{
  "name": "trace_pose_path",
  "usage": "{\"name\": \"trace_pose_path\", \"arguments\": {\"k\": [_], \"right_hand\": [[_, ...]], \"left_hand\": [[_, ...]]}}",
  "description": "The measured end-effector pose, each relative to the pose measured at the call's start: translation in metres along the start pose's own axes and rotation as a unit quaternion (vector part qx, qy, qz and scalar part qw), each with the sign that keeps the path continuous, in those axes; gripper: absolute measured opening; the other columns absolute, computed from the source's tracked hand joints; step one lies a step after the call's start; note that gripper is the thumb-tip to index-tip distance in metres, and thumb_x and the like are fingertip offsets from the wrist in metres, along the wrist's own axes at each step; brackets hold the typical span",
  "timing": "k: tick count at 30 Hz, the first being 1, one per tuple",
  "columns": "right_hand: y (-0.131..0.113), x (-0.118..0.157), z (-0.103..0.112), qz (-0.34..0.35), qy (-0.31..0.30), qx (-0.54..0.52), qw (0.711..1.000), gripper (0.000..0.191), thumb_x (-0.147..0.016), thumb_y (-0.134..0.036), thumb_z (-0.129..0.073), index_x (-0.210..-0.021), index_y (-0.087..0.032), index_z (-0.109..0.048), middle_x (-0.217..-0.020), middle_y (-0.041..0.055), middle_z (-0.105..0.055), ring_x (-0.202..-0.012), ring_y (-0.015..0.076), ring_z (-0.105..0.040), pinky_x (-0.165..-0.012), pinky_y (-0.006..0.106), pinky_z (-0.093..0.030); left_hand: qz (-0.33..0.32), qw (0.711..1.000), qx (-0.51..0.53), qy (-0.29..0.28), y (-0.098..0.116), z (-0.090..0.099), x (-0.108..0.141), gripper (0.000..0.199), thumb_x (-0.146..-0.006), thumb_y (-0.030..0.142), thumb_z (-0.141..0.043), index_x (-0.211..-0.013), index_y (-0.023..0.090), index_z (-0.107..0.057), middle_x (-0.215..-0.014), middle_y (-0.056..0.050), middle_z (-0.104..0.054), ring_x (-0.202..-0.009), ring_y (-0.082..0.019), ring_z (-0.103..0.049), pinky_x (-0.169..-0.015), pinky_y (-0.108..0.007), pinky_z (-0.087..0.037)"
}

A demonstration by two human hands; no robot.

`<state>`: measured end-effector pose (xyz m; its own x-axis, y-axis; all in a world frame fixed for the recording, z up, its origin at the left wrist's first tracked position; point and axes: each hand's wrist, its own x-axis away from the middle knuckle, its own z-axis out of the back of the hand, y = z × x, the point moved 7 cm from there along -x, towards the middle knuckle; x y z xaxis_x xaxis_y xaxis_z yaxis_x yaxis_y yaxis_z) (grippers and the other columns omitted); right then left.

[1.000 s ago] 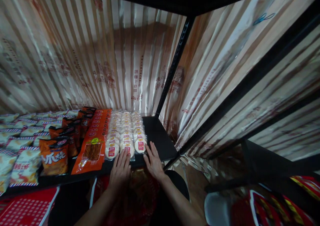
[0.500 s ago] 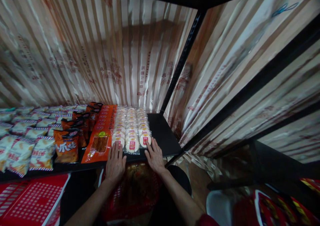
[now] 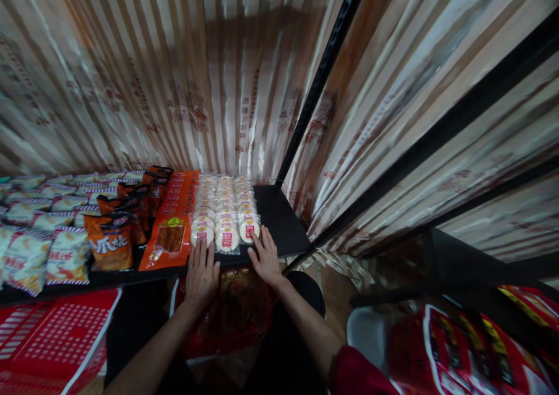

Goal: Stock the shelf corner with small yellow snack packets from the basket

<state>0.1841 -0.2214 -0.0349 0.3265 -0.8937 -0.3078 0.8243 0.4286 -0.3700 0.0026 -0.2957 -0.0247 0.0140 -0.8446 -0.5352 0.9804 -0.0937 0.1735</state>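
Note:
Three rows of round white crackers in clear wrappers [image 3: 227, 235] lie on the black shelf [image 3: 283, 220]. At the front of the left row, my left hand [image 3: 202, 275] rests its outstretched fingertips against the nearest wrapper. My right hand [image 3: 265, 258] has its fingers spread, the tips at the front of the right row. Neither hand holds anything. Left of the crackers lies a long flat orange packet [image 3: 170, 226], followed by upright orange and black bags [image 3: 109, 243] and many white bags [image 3: 67, 255].
Below the shelf are a red plastic basket [image 3: 61, 337] and a red container with a clear cover [image 3: 240, 307]. Black metal posts [image 3: 323, 80] and striped curtains [image 3: 227, 80] stand behind. Red packets [image 3: 476, 348] are at the lower right.
The view has shifted, so the shelf and its goods appear slightly higher and further left. Both hands remain at the front of the cracker rows, fingers outstretched.

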Motion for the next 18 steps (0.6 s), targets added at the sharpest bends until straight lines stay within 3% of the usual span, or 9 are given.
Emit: {"name": "trace_pose_path", "arguments": {"k": [3, 6, 10, 12, 15, 18], "right_hand": [[0.003, 0.004, 0.009, -0.009, 0.045, -0.061, 0.997, 0.050, -0.089, -0.041, -0.033, -0.131, -0.015, -0.043, -0.145, 0.0132, -0.029, -0.134, 0.0247, -0.022, -0.106, 0.043, -0.028], [0.004, 0.014, 0.020, -0.030, 0.105, -0.134, 0.985, 0.041, -0.088, -0.037, -0.033, -0.116, -0.015, -0.053, -0.122, 0.0141, -0.052, -0.118, 0.0230, -0.043, -0.099, 0.041, -0.036], [-0.003, 0.035, 0.026, -0.050, 0.131, -0.208, 0.968, 0.029, -0.087, -0.033, -0.035, -0.096, -0.017, -0.057, -0.093, 0.0106, -0.059, -0.091, 0.0198, -0.055, -0.081, 0.034, -0.046], [-0.012, 0.045, 0.021, -0.033, 0.107, -0.221, 0.969, 0.025, -0.088, -0.030, -0.035, -0.089, -0.019, -0.057, -0.085, 0.0080, -0.059, -0.084, 0.0177, -0.056, -0.076, 0.030, -0.046], [-0.025, 0.058, 0.002, 0.008, 0.023, -0.188, 0.982, 0.028, -0.089, -0.026, -0.034, -0.078, -0.020, -0.058, -0.076, 0.0048, -0.059, -0.078, 0.0161, -0.056, -0.077, 0.029, -0.044], [-0.017, 0.064, -0.026, -0.037, -0.055, -0.127, 0.990, 0.023, -0.086, -0.022, -0.039, -0.089, -0.019, -0.062, -0.088, 0.0064, -0.064, -0.090, 0.0173, -0.057, -0.084, 0.030, -0.043]], "left_hand": [[-0.032, 0.999, 0.018, -0.010, 0.008, -0.002, 0.014, 0.040, -0.084, 0.019, -0.038, -0.119, 0.007, -0.052, -0.136, -0.018, -0.044, -0.133, -0.027, -0.031, -0.105, -0.044, -0.034], [-0.075, 0.995, 0.058, -0.036, 0.020, -0.010, 0.038, 0.033, -0.083, 0.016, -0.039, -0.110, 0.013, -0.058, -0.123, -0.014, -0.056, -0.124, -0.023, -0.042, -0.100, -0.037, -0.041], [-0.065, 0.981, 0.104, -0.150, 0.027, -0.034, 0.069, 0.034, -0.080, 0.013, -0.043, -0.109, 0.021, -0.058, -0.115, -0.008, -0.060, -0.108, -0.019, -0.053, -0.093, -0.034, -0.046], [-0.021, 0.972, 0.113, -0.207, 0.021, -0.047, 0.081, 0.036, -0.080, 0.013, -0.043, -0.112, 0.020, -0.057, -0.115, -0.009, -0.060, -0.106, -0.018, -0.054, -0.092, -0.033, -0.046], [0.061, 0.951, 0.110, -0.281, 0.007, -0.068, 0.094, 0.037, -0.082, 0.017, -0.041, -0.116, 0.018, -0.055, -0.125, -0.011, -0.054, -0.116, -0.020, -0.049, -0.098, -0.035, -0.040], [0.146, 0.921, 0.095, -0.349, -0.007, -0.084, 0.106, 0.038, -0.084, 0.016, -0.036, -0.117, 0.014, -0.054, -0.138, -0.014, -0.042, -0.122, -0.022, -0.046, -0.099, -0.035, -0.039]]}}
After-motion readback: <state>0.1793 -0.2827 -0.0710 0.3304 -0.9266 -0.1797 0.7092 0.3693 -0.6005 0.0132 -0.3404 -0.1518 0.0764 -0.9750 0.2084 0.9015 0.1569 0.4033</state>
